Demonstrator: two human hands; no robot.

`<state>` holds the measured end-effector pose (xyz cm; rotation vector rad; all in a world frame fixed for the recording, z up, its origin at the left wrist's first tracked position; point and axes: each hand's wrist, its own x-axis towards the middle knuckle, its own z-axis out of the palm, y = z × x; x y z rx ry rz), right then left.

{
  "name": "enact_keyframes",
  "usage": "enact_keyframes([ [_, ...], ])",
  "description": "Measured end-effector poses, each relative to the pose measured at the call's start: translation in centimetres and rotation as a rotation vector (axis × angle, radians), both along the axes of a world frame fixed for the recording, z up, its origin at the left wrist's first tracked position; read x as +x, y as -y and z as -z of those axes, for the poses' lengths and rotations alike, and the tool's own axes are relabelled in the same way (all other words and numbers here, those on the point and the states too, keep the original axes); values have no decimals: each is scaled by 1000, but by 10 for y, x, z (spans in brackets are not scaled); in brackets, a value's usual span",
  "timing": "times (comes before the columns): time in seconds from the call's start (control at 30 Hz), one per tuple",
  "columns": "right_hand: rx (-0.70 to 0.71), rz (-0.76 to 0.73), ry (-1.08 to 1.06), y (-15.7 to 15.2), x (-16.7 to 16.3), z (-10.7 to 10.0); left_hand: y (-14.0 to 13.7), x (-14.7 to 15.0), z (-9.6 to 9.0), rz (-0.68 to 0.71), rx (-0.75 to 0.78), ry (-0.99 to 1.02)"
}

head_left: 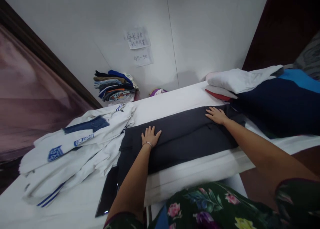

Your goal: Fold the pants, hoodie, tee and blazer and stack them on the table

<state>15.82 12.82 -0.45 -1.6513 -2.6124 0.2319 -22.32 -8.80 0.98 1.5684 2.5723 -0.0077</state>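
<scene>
A pair of dark grey trousers (180, 135) lies lengthwise, legs together, across the white-covered table (160, 111). My left hand (150, 137) rests flat on its left part with the fingers spread, a bracelet at the wrist. Toward the right end, my right hand (217, 115) presses flat on the same cloth near its far edge, fingers apart. Neither hand grips anything. The trousers' right end runs up to a heap of clothes.
White garments with blue stripes (100, 139) spread over the table's left side. A black flat panel (108, 192) lies near the front. Folded clothes (116, 86) are stacked at the back. At right is a pile with a navy garment (277, 102) and a white one (242, 80).
</scene>
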Motion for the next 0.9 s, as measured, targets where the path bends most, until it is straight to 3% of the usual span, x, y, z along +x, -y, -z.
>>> enact_keyframes([
  [0.13, -64, 43, 24, 6, -8, -21, -2, -1, -1, 0, -5, 2],
  [0.23, 35, 0, -15, 30, -17, -25, 0, 3, -4, -5, 3, 24],
  [0.33, 114, -116, -24, 58, -19, -8, 8, 9, -8, 11, 33, 53],
  [0.43, 231, -134, -57, 65, -13, 15, 22, 12, -13, 43, 40, 87],
  [0.53, 200, -121, -128, 54, -10, 24, 44, 8, -17, 59, 38, 97],
  [0.63, 130, -114, -270, 52, -3, 17, 75, 1, -20, 25, 117, 66],
  [0.77, 197, -164, -459, 81, 23, 5, 125, 2, -22, -13, 391, 55],
  [0.9, 263, -109, -569, 123, 68, 9, 168, 14, -16, 115, 574, 101],
])
